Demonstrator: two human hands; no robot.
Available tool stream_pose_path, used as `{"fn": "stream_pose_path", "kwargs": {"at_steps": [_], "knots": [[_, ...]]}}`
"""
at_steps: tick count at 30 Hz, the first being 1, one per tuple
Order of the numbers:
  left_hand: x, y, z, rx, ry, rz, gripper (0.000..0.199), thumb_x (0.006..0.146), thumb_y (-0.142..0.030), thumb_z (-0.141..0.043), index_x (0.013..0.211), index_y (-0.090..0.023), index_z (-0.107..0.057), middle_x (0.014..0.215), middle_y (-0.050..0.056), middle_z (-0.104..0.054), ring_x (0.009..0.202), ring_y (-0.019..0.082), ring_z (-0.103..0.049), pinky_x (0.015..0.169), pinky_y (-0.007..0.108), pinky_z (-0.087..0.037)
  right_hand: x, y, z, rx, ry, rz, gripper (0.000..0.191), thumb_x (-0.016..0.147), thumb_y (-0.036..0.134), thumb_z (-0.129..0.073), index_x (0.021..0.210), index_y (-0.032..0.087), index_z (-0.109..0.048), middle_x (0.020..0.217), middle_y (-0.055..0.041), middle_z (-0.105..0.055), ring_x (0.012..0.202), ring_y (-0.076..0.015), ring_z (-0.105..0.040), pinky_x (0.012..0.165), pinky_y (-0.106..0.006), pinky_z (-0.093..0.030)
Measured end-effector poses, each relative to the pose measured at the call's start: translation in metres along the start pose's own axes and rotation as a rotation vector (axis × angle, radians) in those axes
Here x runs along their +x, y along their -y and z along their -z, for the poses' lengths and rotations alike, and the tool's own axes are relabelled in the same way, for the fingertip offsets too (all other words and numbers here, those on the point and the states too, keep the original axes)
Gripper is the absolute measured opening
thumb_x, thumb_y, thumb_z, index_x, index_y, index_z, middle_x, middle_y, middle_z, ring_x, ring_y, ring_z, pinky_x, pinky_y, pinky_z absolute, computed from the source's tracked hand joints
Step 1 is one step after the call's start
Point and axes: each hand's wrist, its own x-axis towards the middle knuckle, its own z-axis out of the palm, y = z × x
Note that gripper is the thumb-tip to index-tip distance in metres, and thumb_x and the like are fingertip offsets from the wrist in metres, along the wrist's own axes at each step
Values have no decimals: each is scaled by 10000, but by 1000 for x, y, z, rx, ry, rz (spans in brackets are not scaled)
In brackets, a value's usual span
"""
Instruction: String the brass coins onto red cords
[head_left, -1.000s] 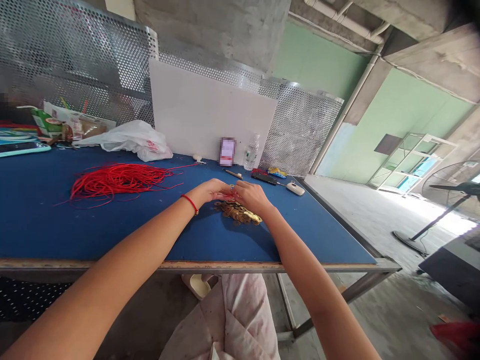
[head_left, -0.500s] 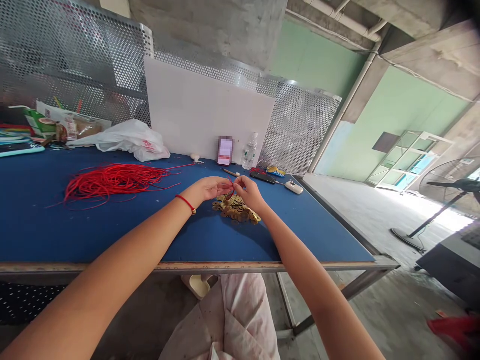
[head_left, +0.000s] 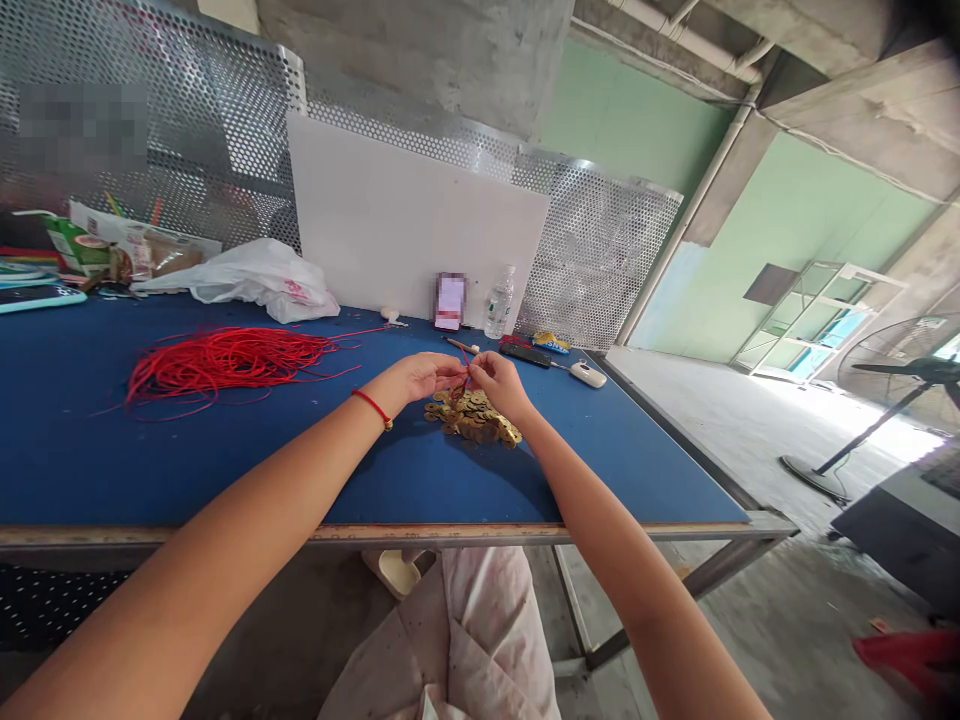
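Observation:
Both hands meet above a heap of brass-coloured coins [head_left: 480, 418] on the blue tabletop. My left hand [head_left: 431, 377] is closed at the fingertips on a thin red cord [head_left: 466, 368]. Pinching the same cord from the other side is my right hand [head_left: 496, 382], thumb against the forefinger. A short end of the cord stands up between the hands and some hangs below; its knotting is too small to make out. Off to the left lies a loose bundle of red cords [head_left: 232, 362]. A red bracelet [head_left: 371, 406] circles my left wrist.
Behind the hands stand a phone [head_left: 450, 302] and a clear bottle [head_left: 499, 302] against a white board [head_left: 412, 215]. A black object [head_left: 525, 354] and a white device [head_left: 588, 374] lie to the right. A white plastic bag [head_left: 259, 280] rests at the back left.
The hands stay nearly in place, with only slight finger movement. The cord's upper end now shows a little differently between the fingertips.

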Motion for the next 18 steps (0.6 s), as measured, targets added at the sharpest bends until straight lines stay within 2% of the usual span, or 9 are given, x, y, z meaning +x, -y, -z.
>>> {"fn": "stream_pose_path", "kwargs": {"at_steps": [8, 18], "knots": [[-6, 1, -5, 37, -56, -66, 173, 500, -104, -791, 576, -121, -636, 625, 19, -637, 678, 123, -608, 794, 283, -503, 1, 1, 4, -80, -26, -4, 60, 767, 237, -569, 730, 193, -554, 671, -2, -633, 649, -144, -611, 638, -267, -477], [-4, 3, -3, 167, -139, -104, 248, 509, -93, -791, 650, -132, -591, 636, 59, -674, 651, 163, -664, 777, 314, -535, -1, 8, 9, -361, -29, 86, 53, 750, 195, -589, 698, 182, -592, 616, 26, -591, 568, -109, -499, 587, -239, -365]]}}
